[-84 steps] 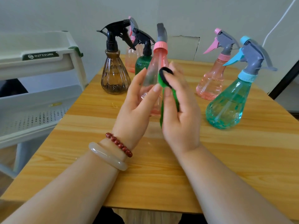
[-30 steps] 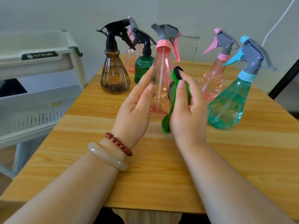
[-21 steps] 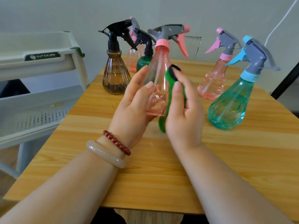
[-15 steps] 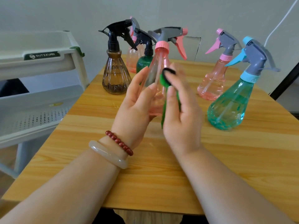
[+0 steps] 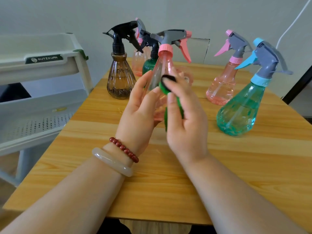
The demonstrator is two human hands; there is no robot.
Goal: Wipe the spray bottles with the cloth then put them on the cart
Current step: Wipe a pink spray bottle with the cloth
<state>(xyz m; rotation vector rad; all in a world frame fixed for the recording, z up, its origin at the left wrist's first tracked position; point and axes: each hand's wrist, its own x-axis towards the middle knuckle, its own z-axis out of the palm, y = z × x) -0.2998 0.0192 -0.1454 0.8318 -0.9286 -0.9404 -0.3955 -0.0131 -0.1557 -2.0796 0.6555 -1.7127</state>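
Head view: left hand grips pink spray bottle round its body, fingers loosely curled, bottle tilted over mid table. Right hand pinches green cloth against bottle's right side; its fingertips are blurred. Bottle base is hidden behind both hands. Cart sits left, cut by the frame. Brown bottle and teal bottle stand farther back; dark green bottle is mostly hidden.

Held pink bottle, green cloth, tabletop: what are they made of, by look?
Held pink bottle: glossy tinted plastic; the wall is see-through. Green cloth: soft matte fabric, maybe microfibre; it hangs limp. Tabletop: smooth wood-grain, laminate or solid wood, can't tell.
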